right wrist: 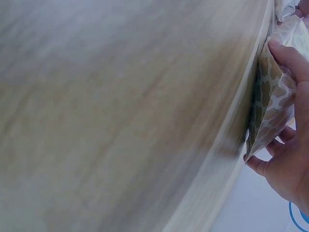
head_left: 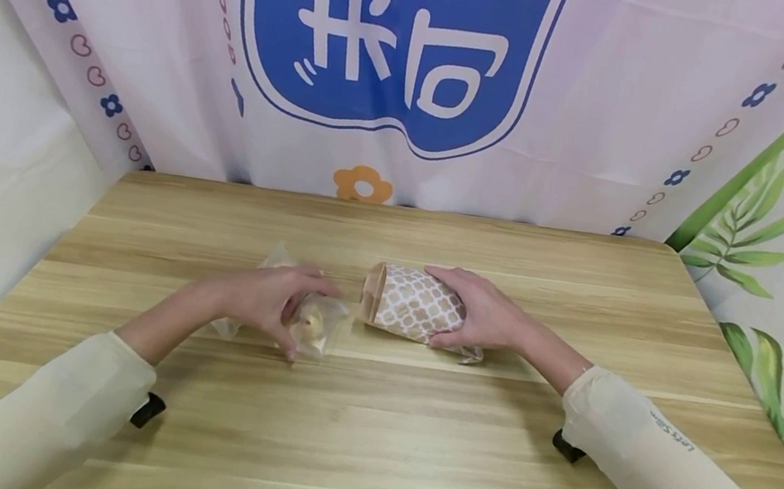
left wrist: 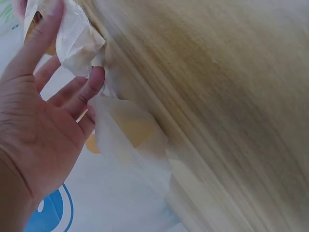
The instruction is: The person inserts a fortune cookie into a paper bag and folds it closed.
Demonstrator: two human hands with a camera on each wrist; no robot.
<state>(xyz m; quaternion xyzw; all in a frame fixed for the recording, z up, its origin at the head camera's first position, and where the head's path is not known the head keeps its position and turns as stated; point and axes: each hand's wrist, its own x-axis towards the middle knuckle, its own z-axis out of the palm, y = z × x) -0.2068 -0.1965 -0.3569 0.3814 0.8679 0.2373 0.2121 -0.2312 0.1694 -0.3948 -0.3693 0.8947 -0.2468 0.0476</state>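
We work at a wood-grain table, with a printed backdrop beyond its far edge. A patterned paper bag lies on its side, right of centre, its folded plain end toward the left. The right hand clamps the bag's right part, thumb on the near side and fingers on the far side. The left hand arches over the table to the left, thumb and fingers curved round a clear packet; we cannot tell how firmly they press. The two hands are apart. A second translucent packet lies left of the first, partly behind the left hand. Smallest is a pale yellow item inside the clear packet.

We judge the bag light and soft, prone to creasing; we support it across its width (not by one corner). We expect the clear packet to be light, slick and limp, its contents perhaps fragile, so we take it by the film edges.

The head view gives the bag's folded end and the pale item. The left wrist view exposes more of the second packet, with a tan patch we cannot identify. The right wrist view adds the bag's creased edge and the fingers holding it.
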